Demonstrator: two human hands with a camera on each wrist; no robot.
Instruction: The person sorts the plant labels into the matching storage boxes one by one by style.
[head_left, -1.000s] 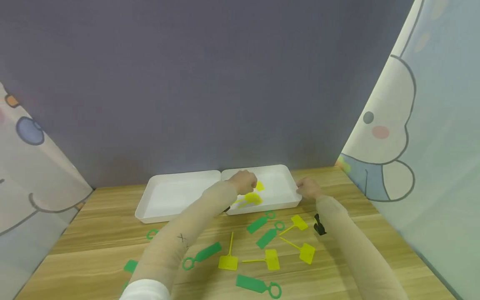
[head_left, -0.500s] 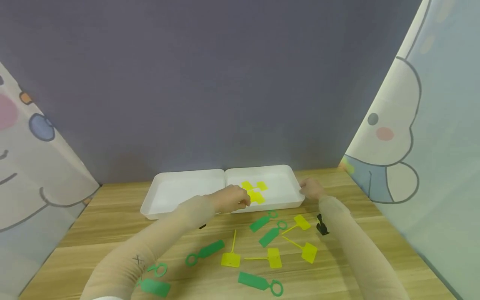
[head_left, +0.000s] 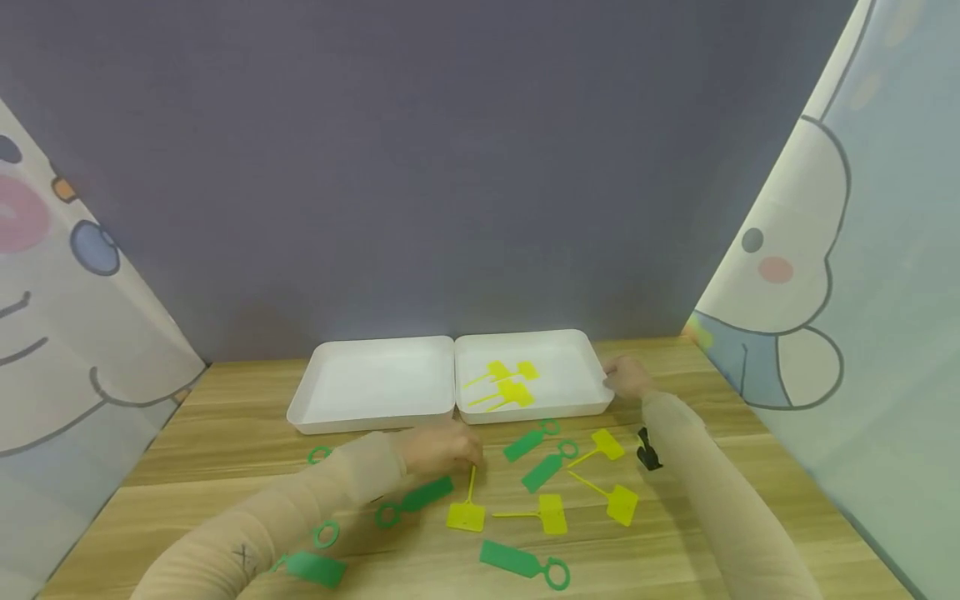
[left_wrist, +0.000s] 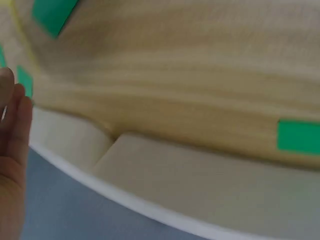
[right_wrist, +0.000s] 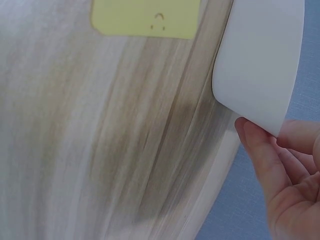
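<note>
While several yellow tags (head_left: 519,395) overlap inside the right tray (head_left: 572,382) in the head view, we count four loose yellow tags (head_left: 467,517) on the counter (head_left: 637,554), so we judge the yellow lot roughly half gathered. The green tags (head_left: 513,558) lie on the counter too — we see none in the left tray (head_left: 378,379) — so that part looks undone. The left hand (head_left: 441,448) is at the stem end of one loose yellow tag; the right hand (head_left: 628,379) is at the right tray's outer end.

In the left wrist view, blurred and cropped, we see fingers (left_wrist: 21,117) nearly straight and close together, with nothing visible in them; a yellow stem lies near, seemingly apart.

In the right wrist view, we find thumb and fingers pinching the right tray's wall by a corner.
</note>
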